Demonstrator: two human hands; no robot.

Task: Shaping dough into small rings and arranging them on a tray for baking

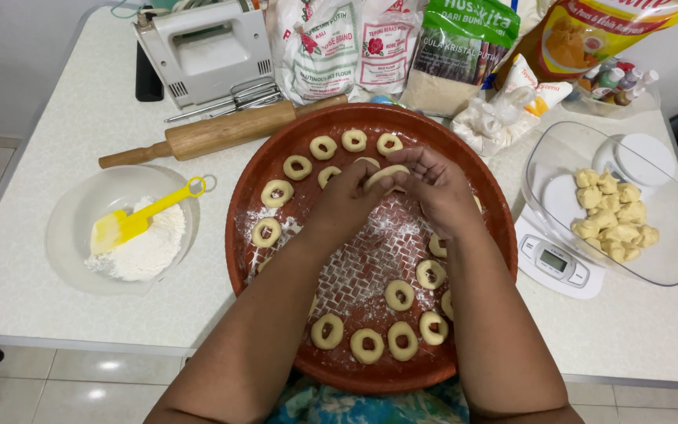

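Both hands' grip on dough ring (386,173)

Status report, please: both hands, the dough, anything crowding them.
Left hand and right hand together pinching a pale dough ring. Over round floured reddish-brown tray. Finished dough rings all around; nothing blocking.

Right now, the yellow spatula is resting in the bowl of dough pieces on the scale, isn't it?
Not quite: the head view shows the yellow spatula resting in the bowl of flour, left of the round tray, not with the dough pieces.
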